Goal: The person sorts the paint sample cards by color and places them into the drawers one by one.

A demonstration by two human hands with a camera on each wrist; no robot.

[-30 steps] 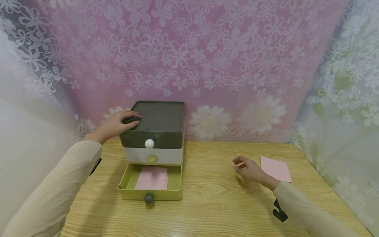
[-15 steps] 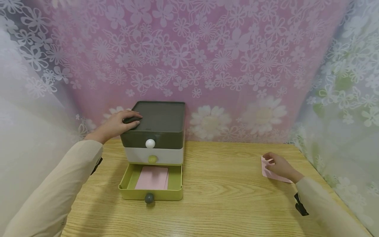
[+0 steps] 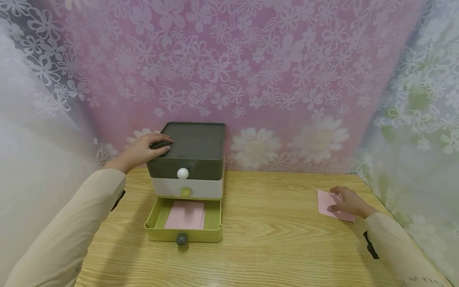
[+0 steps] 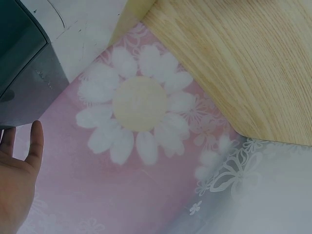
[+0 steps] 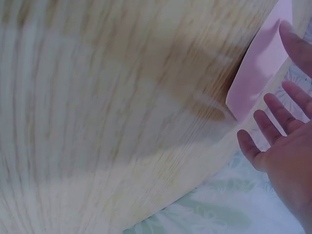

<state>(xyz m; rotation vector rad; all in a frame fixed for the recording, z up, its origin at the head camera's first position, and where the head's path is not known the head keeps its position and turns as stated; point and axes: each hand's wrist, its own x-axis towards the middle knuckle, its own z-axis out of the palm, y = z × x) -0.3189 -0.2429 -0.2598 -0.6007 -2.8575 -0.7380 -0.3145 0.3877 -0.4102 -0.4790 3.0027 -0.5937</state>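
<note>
A small desktop drawer unit (image 3: 195, 140) stands on the left of the table, with a dark grey top, a white middle tier and a green bottom drawer (image 3: 184, 236) pulled out. Pink cards (image 3: 184, 215) lie inside that drawer. My left hand (image 3: 141, 150) rests on the unit's top left edge, fingers fairly straight; the left wrist view shows two fingers beside the dark casing (image 4: 36, 83). At the table's right, my right hand (image 3: 351, 203) is over another pink card (image 3: 325, 199), thumb and fingers spread apart. In the right wrist view the thumb reaches the card (image 5: 258, 73).
The wooden table (image 3: 265, 239) stretches between the drawer unit and the right-hand card. A pink floral curtain (image 3: 251, 79) hangs behind it, with pale floral sheets at both sides. Round knobs, white (image 3: 183, 173), green (image 3: 185, 192) and grey (image 3: 181, 239), stick out from the drawer fronts.
My right hand has moved right from the bare wood to the pink card and its thumb and fingers have spread wider over it. The left hand and the drawer unit have stayed put.
</note>
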